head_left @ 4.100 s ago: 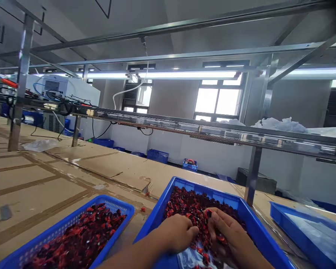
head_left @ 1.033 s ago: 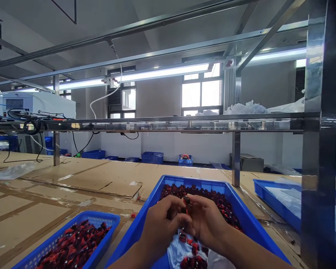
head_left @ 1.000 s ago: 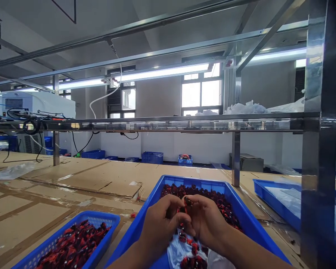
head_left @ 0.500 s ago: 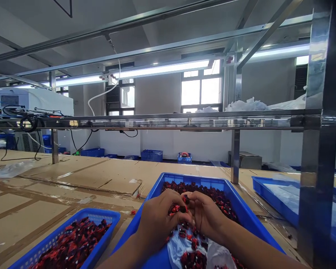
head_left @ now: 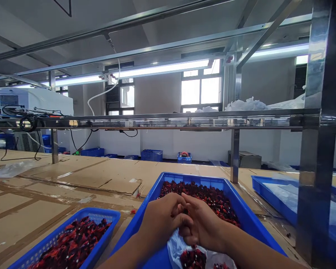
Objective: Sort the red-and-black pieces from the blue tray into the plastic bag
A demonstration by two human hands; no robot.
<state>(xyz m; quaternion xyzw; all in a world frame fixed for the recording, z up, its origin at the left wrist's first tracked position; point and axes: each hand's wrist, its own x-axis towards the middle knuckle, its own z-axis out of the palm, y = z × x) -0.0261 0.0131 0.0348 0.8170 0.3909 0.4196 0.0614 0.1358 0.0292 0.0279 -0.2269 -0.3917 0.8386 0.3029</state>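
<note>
My left hand and my right hand meet over a large blue tray, their fingertips touching. Both have curled, closed fingers. Between them only a dark spot shows, so what they pinch is hidden. Small red and black pieces fill the far part of the tray, too small to name. Below my hands, crumpled white plastic lies in the tray with a clump of the same red and black pieces on it.
To the left, a blue perforated basket holds more red and black pieces. Another blue tray with white sheeting stands at the right, behind a metal post. Cardboard covers the table. A metal shelf rail crosses ahead.
My hands have closed in on each other. The red and black pieces visible between my fingers half a second ago are now mostly hidden. My right hand's fingers have curled further downward.
</note>
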